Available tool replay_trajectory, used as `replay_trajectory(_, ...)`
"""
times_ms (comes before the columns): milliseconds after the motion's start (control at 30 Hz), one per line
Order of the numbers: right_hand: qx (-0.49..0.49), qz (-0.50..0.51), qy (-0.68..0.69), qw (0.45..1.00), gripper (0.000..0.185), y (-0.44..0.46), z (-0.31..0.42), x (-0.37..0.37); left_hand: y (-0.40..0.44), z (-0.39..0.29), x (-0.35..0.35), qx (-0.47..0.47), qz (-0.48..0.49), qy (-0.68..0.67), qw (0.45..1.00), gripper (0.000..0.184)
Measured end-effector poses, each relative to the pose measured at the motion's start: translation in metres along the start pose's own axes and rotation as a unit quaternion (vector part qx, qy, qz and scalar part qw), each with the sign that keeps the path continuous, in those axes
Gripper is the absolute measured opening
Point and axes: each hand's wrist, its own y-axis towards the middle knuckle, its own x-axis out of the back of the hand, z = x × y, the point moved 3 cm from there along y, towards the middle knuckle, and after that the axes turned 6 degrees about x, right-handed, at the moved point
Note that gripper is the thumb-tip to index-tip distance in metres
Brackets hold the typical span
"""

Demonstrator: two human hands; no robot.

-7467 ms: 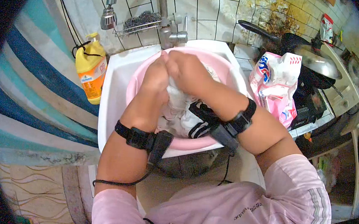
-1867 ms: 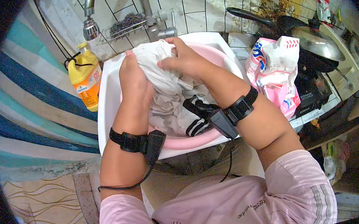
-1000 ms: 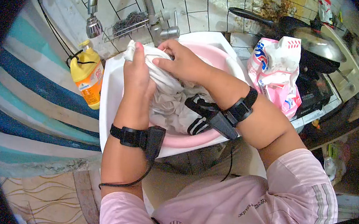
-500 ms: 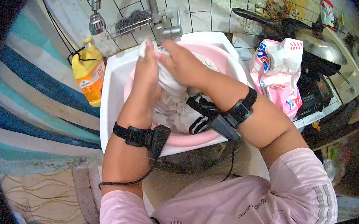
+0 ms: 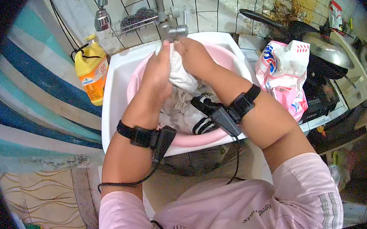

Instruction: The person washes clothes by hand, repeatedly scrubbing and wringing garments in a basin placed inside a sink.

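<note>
Between my two hands is a bunched, wet-looking white cloth [image 5: 181,74], held above a pink basin [image 5: 188,139]. My left hand [image 5: 158,66] is closed on its left side, and my right hand [image 5: 191,56] grips it from the right. The fingertips of both hands are partly hidden by the cloth and by each other. More white laundry [image 5: 181,112], one piece with black stripes, lies heaped in the basin below. The basin sits inside a white sink [image 5: 117,87].
A chrome faucet [image 5: 103,18] and a wire rack [image 5: 134,26] with a dark scourer stand behind the sink. On the left is a yellow bottle [image 5: 92,69]. To the right are a pink-and-white detergent bag [image 5: 283,75] and a pan with a metal lid [image 5: 329,49].
Both hands have shifted slightly right with the cloth. The cloth was stretched longer between them and is now bunched into a more compact wad.
</note>
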Motion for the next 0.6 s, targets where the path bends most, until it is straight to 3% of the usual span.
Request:
replay_trajectory(33,-0.050,-0.011,0.007,0.999,0.030,0.001,-0.008,0.003,0.001,0.000,-0.005,0.016,0.027,0.006,1.000,0.049)
replay_trajectory(200,-0.045,-0.039,0.051,0.997,0.035,-0.010,0.015,0.007,0.012,0.001,0.011,0.002,0.011,-0.004,1.000,0.051)
replay_trajectory(267,0.086,0.025,0.033,0.995,0.034,-0.016,0.044,0.009,0.014,0.001,0.023,0.000,-0.054,0.026,0.998,0.050)
replay_trajectory(367,0.114,-0.020,0.020,0.993,0.034,-0.007,0.018,0.006,0.002,0.000,0.006,-0.004,-0.055,0.083,0.995,0.053)
replay_trajectory(400,0.088,-0.042,0.005,0.995,0.034,-0.002,0.010,0.008,-0.001,0.003,0.000,0.062,-0.037,0.049,0.996,0.053)
replay_trajectory(433,0.089,-0.042,0.006,0.995,0.034,-0.003,0.004,0.006,-0.003,0.001,-0.002,0.061,-0.037,0.049,0.996,0.053)
replay_trajectory(500,-0.017,-0.019,0.049,0.998,0.033,-0.001,-0.012,0.006,-0.008,-0.005,-0.011,0.056,-0.038,0.073,0.995,0.042)
replay_trajectory(533,-0.003,-0.037,0.033,0.999,0.036,-0.001,-0.013,0.008,-0.013,-0.007,-0.014,0.058,-0.035,0.076,0.995,0.042)
replay_trajectory(600,0.000,-0.043,0.032,0.999,0.039,-0.003,-0.014,0.014,-0.026,-0.012,-0.024,-0.047,0.075,0.026,0.996,0.031)
